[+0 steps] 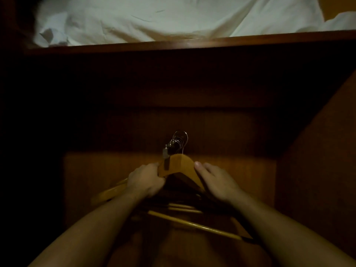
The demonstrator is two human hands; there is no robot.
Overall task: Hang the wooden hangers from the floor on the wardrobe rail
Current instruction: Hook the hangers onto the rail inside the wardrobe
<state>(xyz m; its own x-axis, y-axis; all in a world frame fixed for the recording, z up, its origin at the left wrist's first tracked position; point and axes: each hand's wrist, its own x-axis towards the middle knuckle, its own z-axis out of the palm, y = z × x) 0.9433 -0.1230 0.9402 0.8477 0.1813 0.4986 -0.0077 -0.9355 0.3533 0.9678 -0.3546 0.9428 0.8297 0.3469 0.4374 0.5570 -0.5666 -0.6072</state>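
Observation:
A bundle of several wooden hangers (178, 164) is held in front of me, their metal hooks (178, 140) bunched together and pointing away. My left hand (145, 180) grips the left shoulder of the bundle with curled fingers. My right hand (215, 182) lies along the right shoulder, thumb on top and fingers wrapped over the edge. The hangers' lower bars (192, 225) stick out below my wrists. No wardrobe rail shows in this dim view.
A dark wooden wardrobe interior fills the view, with a lit back panel (240, 170) behind the hangers and a side wall (317, 151) on the right. Above, a wooden shelf edge (192, 42) carries crumpled white bedding (154, 18).

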